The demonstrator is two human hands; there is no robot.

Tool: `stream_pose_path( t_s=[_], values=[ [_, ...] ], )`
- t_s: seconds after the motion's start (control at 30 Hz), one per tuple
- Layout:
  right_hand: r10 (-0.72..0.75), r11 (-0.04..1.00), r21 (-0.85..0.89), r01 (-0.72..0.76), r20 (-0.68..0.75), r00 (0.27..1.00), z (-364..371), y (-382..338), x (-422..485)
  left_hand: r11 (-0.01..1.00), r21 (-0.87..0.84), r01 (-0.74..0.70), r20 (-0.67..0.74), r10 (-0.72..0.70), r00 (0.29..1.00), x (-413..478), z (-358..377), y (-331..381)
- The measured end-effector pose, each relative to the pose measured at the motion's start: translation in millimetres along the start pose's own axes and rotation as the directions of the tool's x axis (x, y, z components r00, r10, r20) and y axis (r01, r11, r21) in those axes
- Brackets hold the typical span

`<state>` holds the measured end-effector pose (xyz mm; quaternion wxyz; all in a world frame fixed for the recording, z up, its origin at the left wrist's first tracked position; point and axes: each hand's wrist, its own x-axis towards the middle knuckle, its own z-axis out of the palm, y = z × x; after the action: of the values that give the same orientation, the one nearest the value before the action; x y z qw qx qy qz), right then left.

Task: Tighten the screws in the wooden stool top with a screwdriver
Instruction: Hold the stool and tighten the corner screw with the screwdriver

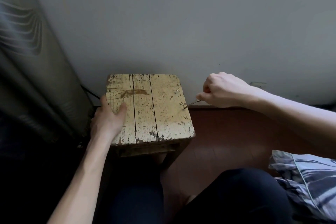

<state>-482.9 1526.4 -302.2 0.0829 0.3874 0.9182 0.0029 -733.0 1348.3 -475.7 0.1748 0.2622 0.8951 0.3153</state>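
Note:
A worn wooden stool top [163, 107] with flaking pale paint stands against the wall in the head view. My left hand [107, 114] grips its left edge, thumb lying on the top and fingers wrapped over the side. My right hand [220, 89] is curled round a screwdriver [191, 104]; only the thin metal shaft shows, slanting down-left. Its tip meets a screw [185, 107] near the right edge. Another screw [177, 91] sits farther back along that edge, and a third [182, 122] lies nearer me.
A grey wall [181, 23] rises right behind the stool. A dark curtain [31, 60] hangs at the left, with a black cable [91, 92] beside it. Reddish-brown floor [227, 138] spreads to the right. Crumpled blue-grey cloth [307, 183] lies at the lower right, beside my dark-trousered knees [236, 196].

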Motion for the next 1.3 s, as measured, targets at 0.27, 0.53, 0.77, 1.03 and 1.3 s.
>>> stream_pose_path(
  t_s=[0.27,0.53,0.77,1.03,1.3],
  values=[
    [-0.247,0.957,-0.156,0.243,-0.003,0.969,-14.7,-7.6,-14.1,0.999,-0.051,-0.012,0.009,0.013,1.0,-5.2,-5.6,3.0],
    [-0.478,0.808,-0.414,0.42,-0.043,0.877,-16.0,-18.6,-8.1,0.999,-0.053,0.004,0.018,-0.003,1.0,-6.0,-6.1,3.7],
    [-0.273,0.939,-0.25,0.238,-0.114,0.955,-4.8,-14.2,-11.3,0.999,-0.047,-0.011,0.002,0.011,1.0,-3.4,-3.1,1.8],
    [-0.119,0.981,-0.158,0.109,-0.058,0.991,-9.2,-24.3,-3.3,0.998,-0.055,-0.013,0.0,0.013,1.0,-4.8,-4.4,1.8],
    [-0.477,0.768,-0.489,0.414,-0.005,0.879,-18.3,-24.1,-5.5,0.997,-0.073,-0.035,-0.008,0.034,0.999,-4.7,-4.0,-0.5]
  ],
)
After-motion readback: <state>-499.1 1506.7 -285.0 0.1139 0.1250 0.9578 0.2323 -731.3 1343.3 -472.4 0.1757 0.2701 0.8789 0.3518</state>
